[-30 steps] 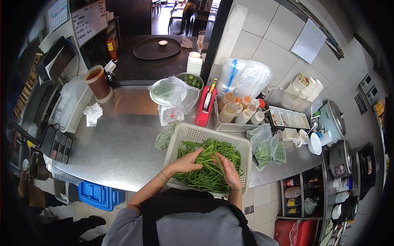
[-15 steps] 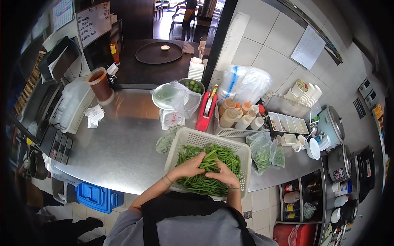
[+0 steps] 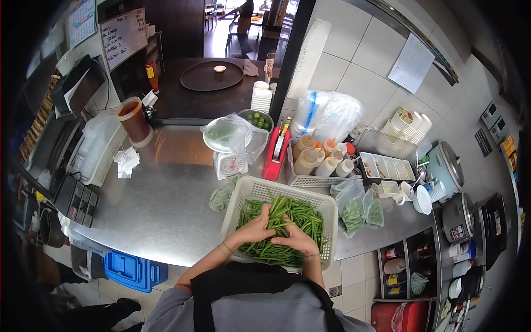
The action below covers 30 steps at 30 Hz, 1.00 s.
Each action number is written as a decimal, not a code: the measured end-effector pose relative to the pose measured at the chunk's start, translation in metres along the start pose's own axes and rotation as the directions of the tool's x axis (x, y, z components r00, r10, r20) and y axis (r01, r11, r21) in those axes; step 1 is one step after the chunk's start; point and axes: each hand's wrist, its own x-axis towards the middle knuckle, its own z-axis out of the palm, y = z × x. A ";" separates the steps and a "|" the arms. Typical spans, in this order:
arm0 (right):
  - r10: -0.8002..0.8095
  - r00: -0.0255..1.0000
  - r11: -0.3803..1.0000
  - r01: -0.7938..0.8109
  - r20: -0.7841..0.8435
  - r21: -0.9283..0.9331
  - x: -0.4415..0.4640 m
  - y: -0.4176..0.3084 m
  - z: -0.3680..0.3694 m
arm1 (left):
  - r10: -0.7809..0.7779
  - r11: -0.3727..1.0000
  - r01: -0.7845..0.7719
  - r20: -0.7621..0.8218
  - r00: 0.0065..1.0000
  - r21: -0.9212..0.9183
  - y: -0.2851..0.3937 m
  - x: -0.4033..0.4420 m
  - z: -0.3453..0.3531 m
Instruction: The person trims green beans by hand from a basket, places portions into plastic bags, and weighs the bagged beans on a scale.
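Observation:
A white perforated plastic basket full of cut green beans sits at the counter's front edge. Both hands are inside it, over the beans. My left hand is closed around a bunch of beans, its thumb pointing up along them. From the other side, my right hand curls its fingers into the same bunch, with the thumb stretched toward the left hand. The fingertips of both hands are partly hidden among the beans.
Behind the basket stand a white scale with a bagged bowl, a red tape dispenser and a crate of squeeze bottles. Bagged greens lie to the right, a crumpled cloth to the left. Beyond the hatch, a person stands.
My hands have shifted slightly within the basket, and the bunch between them now sits more upright. The person beyond the hatch has moved a little left.

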 end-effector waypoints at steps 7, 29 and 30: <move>0.119 0.993 0.746 -0.081 -0.012 0.661 -0.007 0.024 -0.009 | 0.076 0.986 -0.081 0.033 0.997 0.149 0.008 -0.002 -0.005; -0.027 0.954 0.914 0.144 -0.297 0.380 0.022 -0.011 0.025 | 0.056 0.998 -0.058 0.083 0.995 0.026 0.012 -0.001 0.010; 0.001 0.945 0.916 0.130 -0.326 0.380 0.023 -0.011 0.026 | 0.068 0.996 -0.071 0.056 0.996 0.060 0.007 0.001 0.012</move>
